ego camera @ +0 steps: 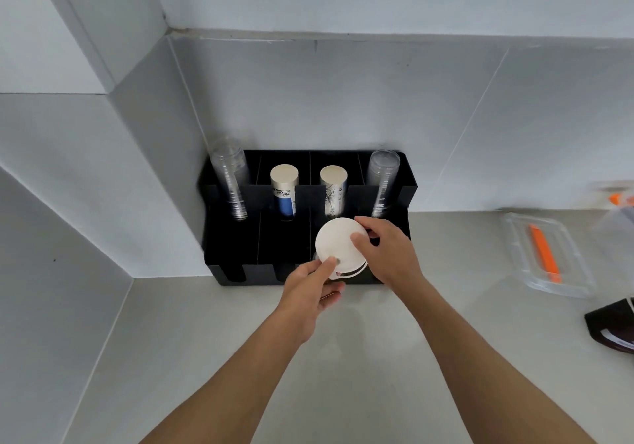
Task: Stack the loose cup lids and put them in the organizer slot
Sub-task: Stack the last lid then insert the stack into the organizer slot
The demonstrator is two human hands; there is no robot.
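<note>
counter (343,357): grey | on it: black organizer (233,237), clear container (545,254)

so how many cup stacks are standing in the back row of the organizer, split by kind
clear plastic cup stacks: 2, the left one and the right one
printed paper cup stacks: 2, one with blue print and one with black print
total: 4, all in the black organizer

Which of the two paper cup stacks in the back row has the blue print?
The left paper cup stack, second slot from the left; the right paper cup stack shows only black line print.
</note>
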